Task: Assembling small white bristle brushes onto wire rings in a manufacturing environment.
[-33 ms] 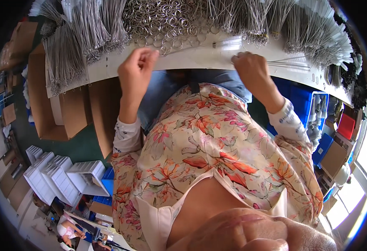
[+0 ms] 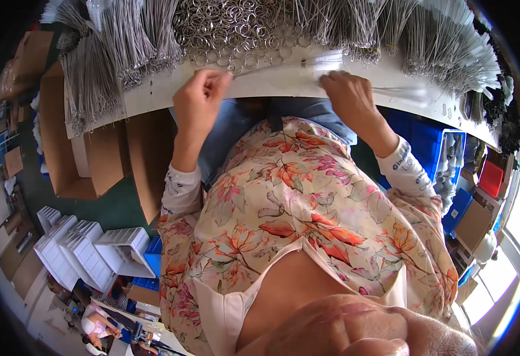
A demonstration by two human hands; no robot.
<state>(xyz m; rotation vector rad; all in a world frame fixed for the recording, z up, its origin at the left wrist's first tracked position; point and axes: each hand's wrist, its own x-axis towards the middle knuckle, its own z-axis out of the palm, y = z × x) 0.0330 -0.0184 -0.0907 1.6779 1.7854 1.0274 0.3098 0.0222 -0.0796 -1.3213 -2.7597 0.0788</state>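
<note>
My left hand [image 2: 199, 102] is at the table's near edge, thumb and fingers pinched together; what they hold is hidden. Loose metal rings [image 2: 251, 61] lie just beyond its fingertips. A thin wire runs from near those fingertips to a brush [image 2: 324, 61] with pale bristles on the white tabletop [image 2: 272, 87]. Farther right, my right hand [image 2: 350, 98] is curled, palm down, over the same edge. Several thin wire brushes [image 2: 399, 92] stretch rightward from it, blurred by motion; its fingertips are partly hidden.
A heap of metal rings [image 2: 230, 26] fills the far middle of the table, flanked by bundles of wire brushes [image 2: 126, 47]. Open cardboard boxes [image 2: 109, 169] and white crates [image 2: 123, 246] stand at left. A blue crate [image 2: 450, 154] is at right. Other people [image 2: 97, 329] sit at lower left.
My left hand has shifted slightly right. My right hand has moved a little left, and the wire brushes beside it are now blurred.
</note>
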